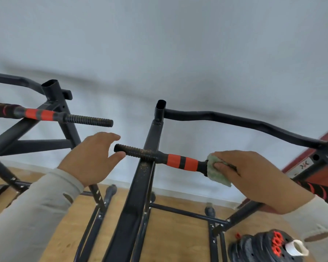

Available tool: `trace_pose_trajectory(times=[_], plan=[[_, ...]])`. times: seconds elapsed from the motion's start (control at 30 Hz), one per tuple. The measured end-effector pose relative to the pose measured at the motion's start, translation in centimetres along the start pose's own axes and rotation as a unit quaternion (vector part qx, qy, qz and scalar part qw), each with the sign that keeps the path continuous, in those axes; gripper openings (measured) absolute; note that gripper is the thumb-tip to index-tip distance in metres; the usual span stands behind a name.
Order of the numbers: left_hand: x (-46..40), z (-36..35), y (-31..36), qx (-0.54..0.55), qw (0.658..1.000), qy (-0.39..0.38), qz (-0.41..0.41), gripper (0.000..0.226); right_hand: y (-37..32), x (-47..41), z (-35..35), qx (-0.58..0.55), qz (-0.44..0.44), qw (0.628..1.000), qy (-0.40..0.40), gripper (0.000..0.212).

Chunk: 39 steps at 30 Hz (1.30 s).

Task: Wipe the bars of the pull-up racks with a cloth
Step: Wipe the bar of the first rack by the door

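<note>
Two black pull-up racks stand side by side against a pale wall: the left rack [57, 103] and the right rack [150, 167], whose curved top bar [254, 123] runs off to the right. Lower, the right rack's grip bar [159, 157], w/ orange bands and a ribbed end, crosses its upright.

The right hand [254, 176] is clamped round this bar thru the green cloth [216, 173], just right of the orange bands. The left hand [91, 157] has fingers apart and relaxed, thumb touching or nearly touching the ribbed tip; blur makes that hard to call.

To wipe well: steady the tip w/ the left hand, keep the cloth wrapped fully round, twist while sliding leftward. The ribs prob. trap grit, so go slower there.
</note>
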<state>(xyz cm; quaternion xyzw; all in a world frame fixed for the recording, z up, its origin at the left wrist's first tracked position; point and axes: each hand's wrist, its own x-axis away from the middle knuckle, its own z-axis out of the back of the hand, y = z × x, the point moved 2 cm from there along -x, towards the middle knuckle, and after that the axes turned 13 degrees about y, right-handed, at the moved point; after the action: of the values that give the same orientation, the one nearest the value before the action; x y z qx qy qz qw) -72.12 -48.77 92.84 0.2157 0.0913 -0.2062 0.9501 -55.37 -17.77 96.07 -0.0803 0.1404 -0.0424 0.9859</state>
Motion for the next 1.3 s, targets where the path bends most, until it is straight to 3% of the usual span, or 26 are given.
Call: trace_pose_trajectory(times=[0.13, 0.27, 0.43, 0.6, 0.73, 1.0, 1.07, 1.17, 1.3], plan=[[-0.4, -1.0, -0.7, 0.086, 0.996, -0.008, 0.032, 0.033, -3.2, -1.6, -1.6, 0.019, 0.009, 1.0, 0.012, 0.024], [-0.5, -1.4, -1.0, 0.118, 0.992, 0.013, 0.053, 0.025, -7.8, -4.4, -4.7, -0.03, 0.069, 0.995, 0.058, 0.036], [-0.2, -1.7, -1.1, 0.156, 0.985, 0.027, 0.075, 0.024, -13.9, -7.8, -8.0, -0.025, 0.105, 0.994, 0.017, 0.027], [-0.2, -2.1, -1.8, 0.19, 0.978, 0.022, 0.079, 0.019, -11.9, -7.1, -7.1, -0.052, 0.134, 0.989, -0.023, 0.034], [-0.3, -2.5, -2.0, 0.212, 0.973, 0.021, 0.086, 0.018, -9.8, -7.0, -4.7, 0.007, 0.107, 0.993, -0.038, 0.038], [-0.3, -2.8, -2.5, 0.283, 0.953, 0.033, 0.106, 0.02, -15.9, -9.5, -8.5, -0.097, 0.12, 0.988, -0.028, 0.027], [-0.3, -2.7, -2.5, 0.295, 0.949, 0.034, 0.105, 0.019, -17.0, -10.1, -8.0, -0.077, 0.139, 0.987, -0.003, 0.027], [-0.4, -2.7, -2.7, 0.289, 0.95, 0.032, 0.114, 0.024, -15.7, -10.0, -6.5, -0.075, 0.134, 0.986, -0.058, 0.022], [-0.3, -2.7, -2.9, 0.293, 0.947, 0.027, 0.126, 0.026, -10.7, -9.1, -3.8, 0.035, 0.121, 0.989, -0.08, 0.03]])
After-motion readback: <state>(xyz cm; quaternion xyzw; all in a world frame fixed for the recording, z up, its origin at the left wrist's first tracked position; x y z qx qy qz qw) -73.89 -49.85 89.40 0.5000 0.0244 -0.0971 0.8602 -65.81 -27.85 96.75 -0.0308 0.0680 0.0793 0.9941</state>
